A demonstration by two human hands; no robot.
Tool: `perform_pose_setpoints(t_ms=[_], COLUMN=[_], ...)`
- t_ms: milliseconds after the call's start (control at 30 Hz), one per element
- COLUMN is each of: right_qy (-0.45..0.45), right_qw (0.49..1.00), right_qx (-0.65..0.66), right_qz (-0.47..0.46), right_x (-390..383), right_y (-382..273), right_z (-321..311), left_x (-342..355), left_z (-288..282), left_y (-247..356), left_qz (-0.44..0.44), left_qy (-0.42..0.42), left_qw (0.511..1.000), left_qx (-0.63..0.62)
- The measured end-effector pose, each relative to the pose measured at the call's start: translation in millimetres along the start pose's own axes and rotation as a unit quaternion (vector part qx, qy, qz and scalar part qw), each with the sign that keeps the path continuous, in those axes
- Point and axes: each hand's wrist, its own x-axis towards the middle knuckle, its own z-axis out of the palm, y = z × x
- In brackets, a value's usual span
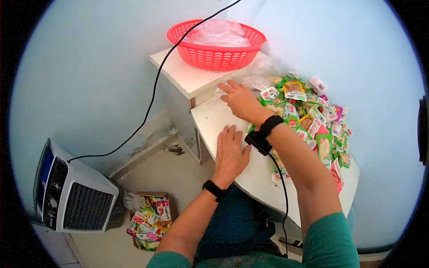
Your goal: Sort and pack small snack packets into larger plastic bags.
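Packets [313, 120], loose pile, right of both hands

Pile: mixed small packets, green, white and pink, on white table [210, 120]; long axis slants from just beside the right hand [243, 102] back along the outer side of the right forearm. Nearer hand: right.
Right hand: fingers spread, none closed on a packet, at clear plastic bag [268, 67]; touching or just above, cannot tell.
Left hand [230, 154]: apart from the right, nearer the body, palm down at the table's edge, fingers extended, holding nothing visible.
Red basket [216, 58]: beyond the right hand.
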Motion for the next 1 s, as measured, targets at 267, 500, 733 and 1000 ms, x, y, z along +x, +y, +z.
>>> perform_pose_setpoints(t_ms=[267, 500, 733, 1000], right_qy=[0.317, 0.332, 0.273, 0.285], right_qw=[0.932, 0.717, 0.629, 0.645], right_qx=[0.154, 0.514, 0.597, 0.617], right_qz=[0.087, 0.334, 0.416, 0.349], right_x=[-25.8, -136.7, -237.1, -264.8], right_y=[-6.5, -30.0, -54.6, -78.6], right_z=[-54.6, -140.0, -134.6, -135.9], left_x=[-3.4, -2.9, 2.0, -41.4], left_z=[8.7, 11.8, 9.2, -34.7], left_y=[-4.4, -7.8, -10.6, 95.4], left_qz=[0.01, 0.036, 0.033, 0.062], left_qy=[0.021, 0.051, 0.089, 0.025], left_qw=[1.0, 0.998, 0.995, 0.973], left_qx=[0.02, 0.029, -0.015, -0.219])
